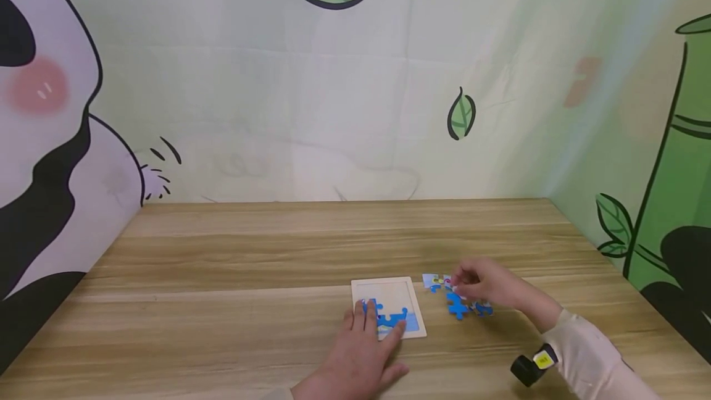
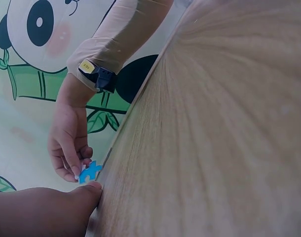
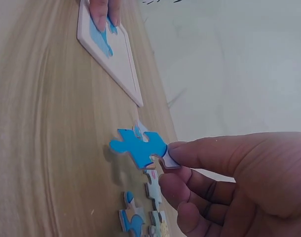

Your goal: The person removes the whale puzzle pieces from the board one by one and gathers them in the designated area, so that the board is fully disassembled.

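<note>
In the head view my left hand rests on a square wooden puzzle board, fingers extended over its lower left. Blue jigsaw pieces lie along the board's lower part, some of them covered by the fingers. To the right of the board, my right hand pinches a blue puzzle piece with a pale corner between thumb and finger. The right wrist view shows this piece held above the table, apart from the board. Only the left thumb side appears in the left wrist view.
Loose puzzle pieces lie on the wooden table below the right hand. One pale piece is near the board's upper right corner. A printed fabric wall stands behind the table. The right wrist wears a black camera.
</note>
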A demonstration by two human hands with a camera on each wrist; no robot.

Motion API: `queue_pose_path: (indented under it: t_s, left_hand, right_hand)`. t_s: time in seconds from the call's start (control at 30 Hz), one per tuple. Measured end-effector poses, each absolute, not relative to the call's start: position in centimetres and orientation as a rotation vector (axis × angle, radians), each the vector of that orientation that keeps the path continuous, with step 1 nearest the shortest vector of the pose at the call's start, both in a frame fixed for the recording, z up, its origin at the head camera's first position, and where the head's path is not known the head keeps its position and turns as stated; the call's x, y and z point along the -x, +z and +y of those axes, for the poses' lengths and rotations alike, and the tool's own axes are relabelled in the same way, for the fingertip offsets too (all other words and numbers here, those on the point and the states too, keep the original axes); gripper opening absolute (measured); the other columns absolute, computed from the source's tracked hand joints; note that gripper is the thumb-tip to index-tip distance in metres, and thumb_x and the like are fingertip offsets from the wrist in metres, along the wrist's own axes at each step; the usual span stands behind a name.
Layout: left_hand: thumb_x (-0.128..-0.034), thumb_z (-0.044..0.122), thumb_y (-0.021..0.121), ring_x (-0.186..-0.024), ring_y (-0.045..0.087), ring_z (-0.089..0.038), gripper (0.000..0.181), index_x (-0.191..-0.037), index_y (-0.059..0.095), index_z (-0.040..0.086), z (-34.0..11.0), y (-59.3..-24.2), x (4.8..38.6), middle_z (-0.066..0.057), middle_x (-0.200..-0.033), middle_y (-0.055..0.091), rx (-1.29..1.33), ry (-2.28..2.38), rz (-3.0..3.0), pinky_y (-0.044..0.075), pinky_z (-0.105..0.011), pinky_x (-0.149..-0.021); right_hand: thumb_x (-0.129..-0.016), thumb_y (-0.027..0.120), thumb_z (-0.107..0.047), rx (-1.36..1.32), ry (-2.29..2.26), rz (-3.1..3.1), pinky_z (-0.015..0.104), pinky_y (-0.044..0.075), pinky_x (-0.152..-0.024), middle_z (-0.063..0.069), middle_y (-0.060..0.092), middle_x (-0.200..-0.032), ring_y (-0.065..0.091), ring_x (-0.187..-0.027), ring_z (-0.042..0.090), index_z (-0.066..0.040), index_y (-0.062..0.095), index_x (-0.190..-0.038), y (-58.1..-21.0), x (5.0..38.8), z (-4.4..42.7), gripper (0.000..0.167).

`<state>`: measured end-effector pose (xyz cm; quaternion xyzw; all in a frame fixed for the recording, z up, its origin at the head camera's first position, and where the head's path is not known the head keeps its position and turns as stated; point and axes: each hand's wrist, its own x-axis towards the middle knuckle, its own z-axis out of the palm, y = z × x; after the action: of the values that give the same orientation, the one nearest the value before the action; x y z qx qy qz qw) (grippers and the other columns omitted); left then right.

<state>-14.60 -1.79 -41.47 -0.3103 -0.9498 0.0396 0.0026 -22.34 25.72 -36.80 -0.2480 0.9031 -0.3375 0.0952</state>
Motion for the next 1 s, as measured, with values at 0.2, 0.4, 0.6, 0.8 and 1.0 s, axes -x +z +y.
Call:
queue_pose_path:
  t_s: [0.2,0.4,0.6,0.8,1.0]
  left_hand:
    - [-0.0932,0.069,0.029,-0.137,0.038,-0.044,0.063,-0.148,0.033,0.039,-1.8,-41.4,14.6,-0.028,-0.147,0.039,0.976,0.12,-2.999,0.034,-0.052,-0.111]
    - [-0.0933,0.068,0.03,-0.136,0.039,-0.044,0.062,-0.148,0.034,0.038,-1.8,-41.5,14.6,-0.028,-0.146,0.04,0.972,0.119,-2.989,0.035,-0.052,-0.111]
    - [-0.094,0.067,0.031,-0.133,0.042,-0.044,0.062,-0.147,0.037,0.035,-1.9,-41.7,14.5,-0.028,-0.143,0.044,0.978,0.133,-2.925,0.037,-0.051,-0.108]
    - [-0.0937,0.067,0.031,-0.134,0.041,-0.044,0.062,-0.147,0.036,0.036,-1.9,-41.4,14.5,-0.028,-0.144,0.043,0.979,0.113,-2.941,0.035,-0.052,-0.11]
    - [-0.0926,0.068,0.032,-0.137,0.039,-0.042,0.061,-0.146,0.036,0.04,-2.1,-41.1,14.7,-0.027,-0.146,0.041,0.975,0.063,-2.967,0.024,-0.056,-0.116]
  right_hand:
    - [-0.089,0.062,-0.004,0.71,-0.991,2.668,0.019,0.045,-0.056,0.002,0.062,-0.076,0.049,-0.064,0.004,0.001,0.064,-0.093,-37.3,22.6,26.1,0.007]
    - [-0.09,0.062,-0.005,0.67,-0.993,2.656,0.02,0.048,-0.059,0.004,0.065,-0.079,0.052,-0.066,0.004,0.002,0.064,-0.094,-37.9,22.7,26.1,0.008]
    - [-0.091,0.062,-0.007,0.638,-0.943,2.699,0.021,0.047,-0.059,0.001,0.064,-0.079,0.054,-0.067,0.005,-0.003,0.064,-0.093,-38.4,22.6,26.0,0.006]
    - [-0.09,0.062,-0.006,0.623,-0.893,2.756,0.02,0.046,-0.06,0.0,0.064,-0.079,0.052,-0.067,0.005,-0.005,0.065,-0.091,-38.7,22.5,26.0,0.004]
    - [-0.089,0.065,-0.009,0.638,-0.863,2.809,0.019,0.044,-0.059,-0.002,0.062,-0.078,0.049,-0.066,0.004,-0.006,0.066,-0.09,-38.8,22.4,25.7,0.004]
